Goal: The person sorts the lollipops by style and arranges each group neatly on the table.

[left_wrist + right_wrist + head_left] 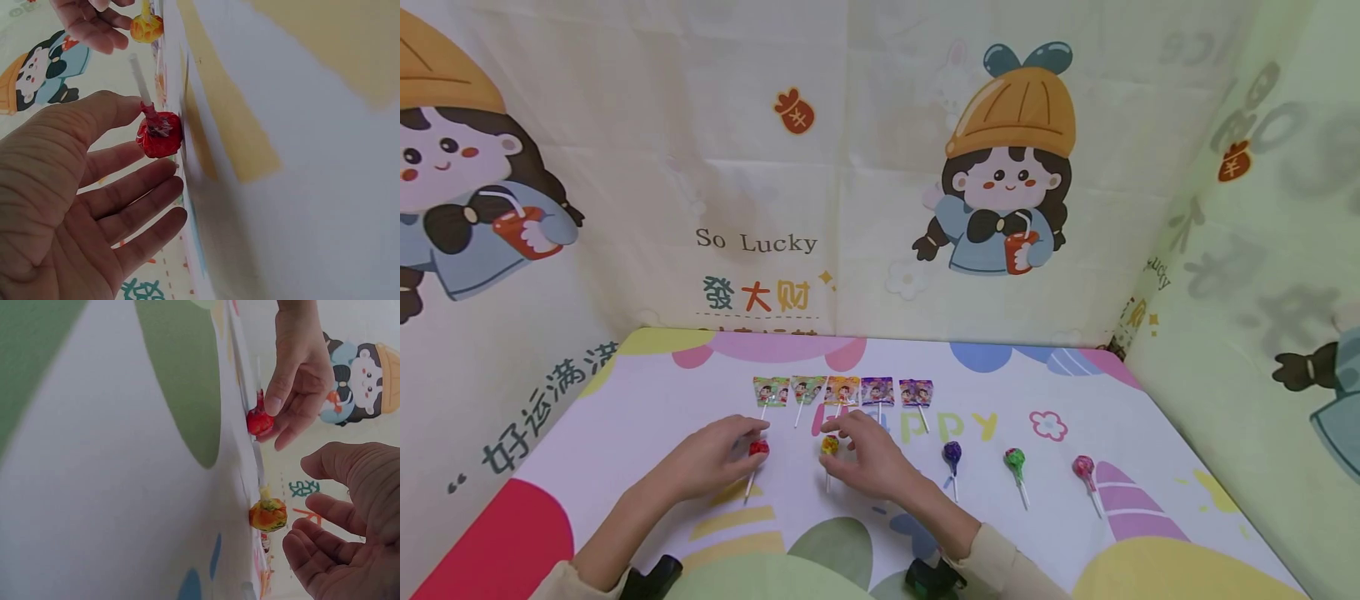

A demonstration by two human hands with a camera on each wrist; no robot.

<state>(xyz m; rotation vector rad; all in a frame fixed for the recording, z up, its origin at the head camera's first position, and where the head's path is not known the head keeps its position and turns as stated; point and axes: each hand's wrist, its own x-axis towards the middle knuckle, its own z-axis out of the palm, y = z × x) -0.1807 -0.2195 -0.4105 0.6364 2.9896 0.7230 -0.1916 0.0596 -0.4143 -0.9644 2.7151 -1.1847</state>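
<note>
My left hand (718, 454) is around a red-wrapped lollipop (759, 448) on the table, its stick toward me. In the left wrist view the thumb tip is right at the neck of the red wrapper (160, 134), and the fingers (150, 240) are spread loosely beyond it. My right hand (872, 458) hovers by a yellow lollipop (830, 445), thumb and fingers apart on either side of it. The right wrist view has a gap between that hand (350, 537) and the yellow-orange wrapper (269, 515).
Farther back lies a row of several flat-packed lollipops, among them an orange one (842, 390) and a purple one (877, 391). To the right lie dark purple (952, 453), green (1015, 458) and pink (1083, 466) lollipops. A printed cloth wall (880, 183) stands behind the table.
</note>
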